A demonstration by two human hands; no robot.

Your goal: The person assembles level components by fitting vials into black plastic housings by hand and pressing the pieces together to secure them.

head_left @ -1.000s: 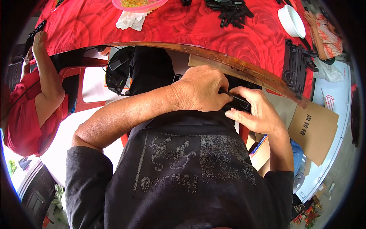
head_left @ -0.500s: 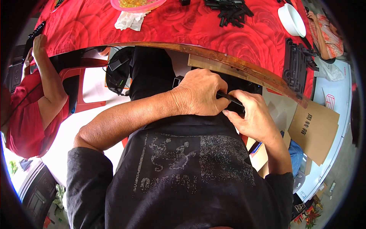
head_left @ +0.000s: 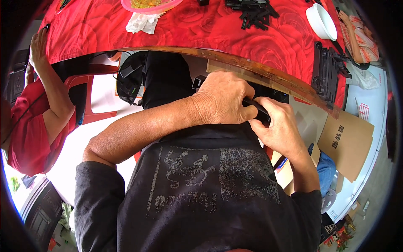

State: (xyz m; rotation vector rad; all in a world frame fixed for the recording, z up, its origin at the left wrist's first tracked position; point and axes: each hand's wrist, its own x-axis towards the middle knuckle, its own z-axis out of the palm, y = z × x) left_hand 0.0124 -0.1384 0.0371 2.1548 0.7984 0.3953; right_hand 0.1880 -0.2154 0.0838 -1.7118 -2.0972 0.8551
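Observation:
My left hand [head_left: 222, 98] is closed around a long black plastic part [head_left: 257, 106], held over my lap below the table edge. Its squared, open-looking end pokes out beyond the wrist side of that hand. From the other side, my right hand [head_left: 278, 126] grips the same part between thumb and fingers. Both hands almost touch. Most of the part is hidden by my fingers, so its exact kind cannot be made out.
Ahead stands a table with a red rose-patterned cloth [head_left: 176, 31]. On it are a black-parts pile [head_left: 256, 14], a pink basin [head_left: 155, 7], white tissue [head_left: 142, 23], a white bowl [head_left: 321, 22] and black frames [head_left: 324, 71]. A red-sleeved person [head_left: 37, 130] sits left; cardboard [head_left: 346, 145] lies right.
My hands have shifted very slightly, the left one a little up and right, still holding the black part. The person at left has moved their hands, and the dark ridged piece there shows less.

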